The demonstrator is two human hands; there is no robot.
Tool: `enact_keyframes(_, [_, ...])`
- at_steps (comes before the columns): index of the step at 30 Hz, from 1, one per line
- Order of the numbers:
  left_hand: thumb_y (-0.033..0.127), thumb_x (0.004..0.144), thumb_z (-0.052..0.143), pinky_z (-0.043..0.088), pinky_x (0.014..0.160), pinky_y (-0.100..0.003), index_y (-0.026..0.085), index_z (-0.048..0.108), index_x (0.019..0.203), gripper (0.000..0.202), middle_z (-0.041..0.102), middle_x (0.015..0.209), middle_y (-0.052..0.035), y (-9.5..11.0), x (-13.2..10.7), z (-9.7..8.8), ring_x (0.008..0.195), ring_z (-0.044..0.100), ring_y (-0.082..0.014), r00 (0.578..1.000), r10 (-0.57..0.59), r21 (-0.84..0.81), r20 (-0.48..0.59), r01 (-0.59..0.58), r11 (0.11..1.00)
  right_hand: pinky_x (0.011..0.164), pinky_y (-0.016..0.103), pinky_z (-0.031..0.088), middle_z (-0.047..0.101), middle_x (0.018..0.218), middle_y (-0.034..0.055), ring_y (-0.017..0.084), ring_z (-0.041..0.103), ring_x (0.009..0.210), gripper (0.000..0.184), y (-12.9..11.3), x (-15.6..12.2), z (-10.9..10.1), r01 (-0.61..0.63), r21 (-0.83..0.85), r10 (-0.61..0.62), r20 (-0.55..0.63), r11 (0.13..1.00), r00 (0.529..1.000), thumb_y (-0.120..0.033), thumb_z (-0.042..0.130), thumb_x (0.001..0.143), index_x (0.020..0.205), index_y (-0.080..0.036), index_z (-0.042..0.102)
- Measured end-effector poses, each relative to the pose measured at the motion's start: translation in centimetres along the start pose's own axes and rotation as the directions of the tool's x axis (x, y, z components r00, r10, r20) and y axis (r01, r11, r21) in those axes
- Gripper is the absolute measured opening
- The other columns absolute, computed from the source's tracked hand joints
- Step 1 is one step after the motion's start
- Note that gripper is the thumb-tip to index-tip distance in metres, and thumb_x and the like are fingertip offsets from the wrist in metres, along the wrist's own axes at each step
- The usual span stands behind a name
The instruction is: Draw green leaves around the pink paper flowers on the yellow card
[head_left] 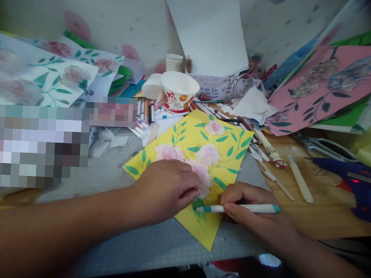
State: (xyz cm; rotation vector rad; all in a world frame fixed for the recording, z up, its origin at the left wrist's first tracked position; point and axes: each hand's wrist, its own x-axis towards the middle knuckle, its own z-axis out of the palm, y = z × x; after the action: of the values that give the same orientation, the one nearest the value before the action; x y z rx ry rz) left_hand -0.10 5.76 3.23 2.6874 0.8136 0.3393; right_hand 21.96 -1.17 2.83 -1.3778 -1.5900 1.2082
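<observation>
Left hand (pixel 167 188) flat on yellow card (pixel 200 156), right hand (pixel 250 204) gripping marker (pixel 240 208)

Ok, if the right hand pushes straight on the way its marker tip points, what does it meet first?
Most likely the left hand, resting on the yellow card just past the marker tip; the gap between them is hard to judge.

The yellow sheet (pixel 188 141) is seen to be matt paper, and the pink flowers (pixel 208 154) on it look like soft, crinkled tissue. The marker (pixel 247 207) is made of smooth white plastic with teal ends. Under the sheet a matt grey mat (pixel 115 172) is laid; past its right edge the table (pixel 324 217) is bare, grainy wood. Glossy blue plastic is shown by the glue gun (pixel 357 181), dull metal by the scissors (pixel 324 148).
</observation>
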Motion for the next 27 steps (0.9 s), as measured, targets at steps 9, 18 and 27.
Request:
enact_keyframes(9, [0.022,0.09,0.059,0.039,0.063,-0.031,0.019,0.069,0.079,0.015,0.065,0.075,-0.0004,0.1,-0.1,0.0,0.072,0.059,-0.0186,1.0,0.004,0.005,0.003,-0.004,1.0,0.052,0.027,0.037,0.057,0.056,-0.0024,0.015,0.048,0.055,0.015,0.5,-0.3,0.0,-0.051,0.085,0.049,0.034,0.995,0.998,-0.026,0.063,0.075,0.06,-0.023,0.062])
enact_keyframes(18, [0.022,0.09,0.059,0.039,0.063,-0.031,0.019,0.069,0.079,0.015,0.065,0.074,0.0,0.0,0.1,0.0,0.072,0.059,-0.0181,1.0,0.005,0.007,0.006,-0.005,1.0,0.053,0.029,0.04,0.058,0.056,-0.0016,0.016,0.051,0.054,0.016,0.7,-0.4,-0.1,-0.039,0.076,0.04,-0.006,0.996,0.999,-0.026,0.063,0.076,0.06,-0.023,0.064])
enact_keyframes(27, [0.022,0.089,0.06,0.037,0.062,-0.031,0.019,0.069,0.078,0.014,0.064,0.073,0.0002,-0.1,-0.1,0.2,0.071,0.059,-0.0186,1.0,0.015,0.003,-0.019,-0.015,1.0,0.056,0.029,0.042,0.06,0.059,-0.002,0.016,0.052,0.057,0.016,1.3,-0.6,-0.1,-0.013,0.123,0.013,0.004,0.992,1.0,-0.024,0.063,0.078,0.062,-0.024,0.065])
